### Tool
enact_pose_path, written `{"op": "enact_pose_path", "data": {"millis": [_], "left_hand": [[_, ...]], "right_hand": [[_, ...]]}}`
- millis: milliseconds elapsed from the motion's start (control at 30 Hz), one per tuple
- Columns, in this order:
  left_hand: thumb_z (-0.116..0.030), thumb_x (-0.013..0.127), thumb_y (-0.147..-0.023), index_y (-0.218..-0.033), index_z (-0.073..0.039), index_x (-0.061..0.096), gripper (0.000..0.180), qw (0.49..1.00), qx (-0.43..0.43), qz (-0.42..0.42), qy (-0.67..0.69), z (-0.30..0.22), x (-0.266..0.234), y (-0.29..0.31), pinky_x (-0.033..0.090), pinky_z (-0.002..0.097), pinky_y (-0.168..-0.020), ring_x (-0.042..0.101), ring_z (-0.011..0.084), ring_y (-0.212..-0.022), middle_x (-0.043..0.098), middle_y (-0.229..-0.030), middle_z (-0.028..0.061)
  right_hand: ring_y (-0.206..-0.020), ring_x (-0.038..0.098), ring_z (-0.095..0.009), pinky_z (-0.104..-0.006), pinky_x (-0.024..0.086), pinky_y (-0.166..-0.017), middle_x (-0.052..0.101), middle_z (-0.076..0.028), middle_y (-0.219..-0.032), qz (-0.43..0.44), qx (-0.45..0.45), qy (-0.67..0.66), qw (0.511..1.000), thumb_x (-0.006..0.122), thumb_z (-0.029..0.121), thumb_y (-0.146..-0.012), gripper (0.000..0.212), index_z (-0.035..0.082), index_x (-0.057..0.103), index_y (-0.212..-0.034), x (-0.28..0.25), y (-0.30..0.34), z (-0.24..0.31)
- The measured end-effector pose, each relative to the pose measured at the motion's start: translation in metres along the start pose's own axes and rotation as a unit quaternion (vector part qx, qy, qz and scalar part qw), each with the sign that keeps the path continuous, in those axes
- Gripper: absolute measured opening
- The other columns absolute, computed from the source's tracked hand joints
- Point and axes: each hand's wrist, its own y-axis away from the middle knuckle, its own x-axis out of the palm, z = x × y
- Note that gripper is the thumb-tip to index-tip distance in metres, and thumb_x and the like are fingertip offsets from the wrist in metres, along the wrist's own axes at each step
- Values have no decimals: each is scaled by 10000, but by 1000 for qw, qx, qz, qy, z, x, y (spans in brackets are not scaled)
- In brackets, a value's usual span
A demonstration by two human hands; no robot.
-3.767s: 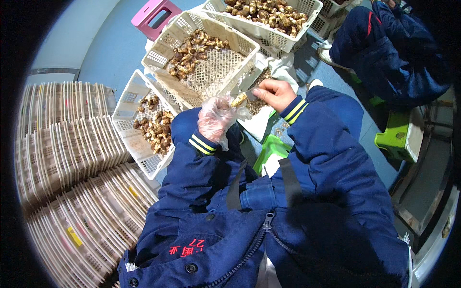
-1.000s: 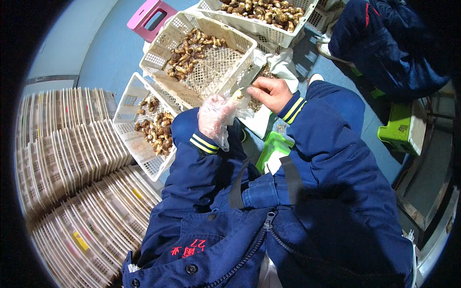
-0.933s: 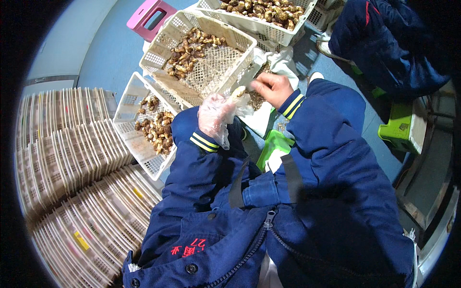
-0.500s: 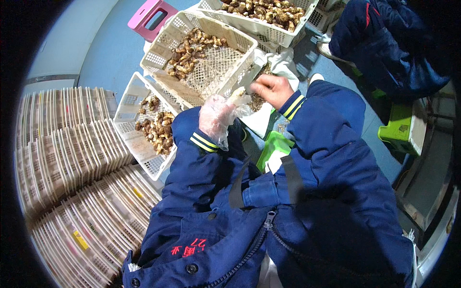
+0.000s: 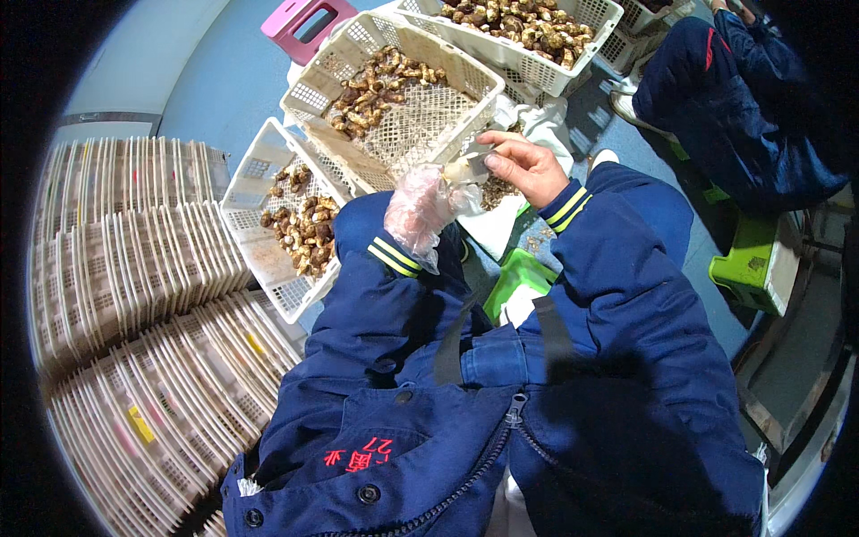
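My left hand (image 5: pixel 414 209), in a clear plastic glove, is closed around a pale mushroom (image 5: pixel 457 171) above my lap. Bare, my right hand (image 5: pixel 530 170) meets it from the right, thumb and index finger pinched beside the mushroom's tip. A thin greyish edge shows at those fingers, too small to name. Just beyond my hands stands a white mesh crate (image 5: pixel 412 121) with brown-capped mushrooms (image 5: pixel 371 94) along its far left side. Closer on the left, a tilted white crate (image 5: pixel 243 208) holds more mushrooms (image 5: pixel 304 231). Below my right hand, dark trimmings (image 5: pixel 497 191) lie on a white sack (image 5: pixel 548 128).
Another crate of mushrooms (image 5: pixel 528 31) stands at the back, near a pink stool (image 5: pixel 288 29). Stacked white crates (image 5: pixel 134 259) fill the left side. A co-worker's dark-clothed leg (image 5: pixel 707 98) and a green stool (image 5: pixel 747 255) are at right. A green object (image 5: pixel 514 279) sits between my legs.
My right hand's fingers have uncurled somewhat and now sit closer to the mushroom's tip. The left hand keeps its hold. The whole view has shifted slightly; a co-worker's hand now shows at top right.
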Motion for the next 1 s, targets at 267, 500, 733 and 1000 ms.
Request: {"op": "enact_pose_path", "data": {"millis": [267,500,733,1000], "left_hand": [[-302,471,-895,-1223,-31,427,428,977,-128,136,104,1,-8,-5,468,358,-835,554,227,-967,545,-1118,105],[-448,440,-882,-1281,-35,352,580,979,-155,74,108,0,-7,-2,407,410,-915,501,249,-1078,487,-1213,123],[-638,355,-823,-1361,-96,242,772,982,-129,96,103,-17,11,5,376,428,-937,421,280,-1170,380,-1320,134],[-785,208,-727,-1392,-119,178,942,978,-148,102,102,-14,0,-8,198,484,-1045,205,300,-1308,211,-1422,154]], "right_hand": [[-621,523,-60,-213,463,-576,581,9,-727,-7,248,-121,961,625,228,-835,207,23,622,-865,-1,2,10],[-618,516,-63,-214,436,-587,594,11,-721,1,220,-88,972,643,210,-822,211,6,642,-874,0,2,12],[-802,549,-84,-219,450,-712,621,-52,-968,-56,110,-60,990,590,136,-852,194,-9,637,-972,-11,-1,16],[-812,606,-164,-285,502,-721,619,-114,-964,59,179,-146,971,557,152,-868,233,-43,590,-993,-15,5,31]]}}
